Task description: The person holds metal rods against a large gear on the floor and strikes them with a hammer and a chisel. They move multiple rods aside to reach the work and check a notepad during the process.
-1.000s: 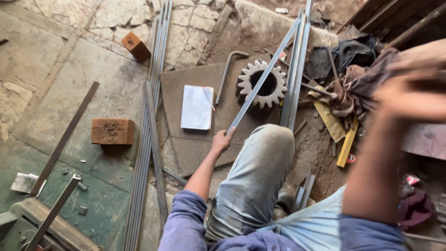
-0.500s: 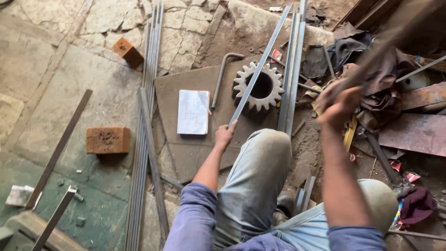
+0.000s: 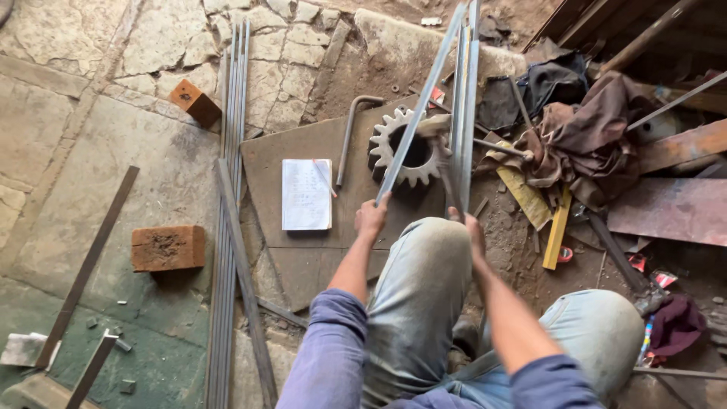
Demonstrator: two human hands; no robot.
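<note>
The left hand is gripping 1 flat steel strip slanting far over the gear. The right hand, raised near the rags a moment ago, is now closing, seemingly, on the bundled strips right of the notebook.

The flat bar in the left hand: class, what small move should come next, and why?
Probably lower the flat bar onto the gear. The left hand grips its near end, it slants across the gear, and the right hand grips a hammer handle whose head sits by the gear.
</note>
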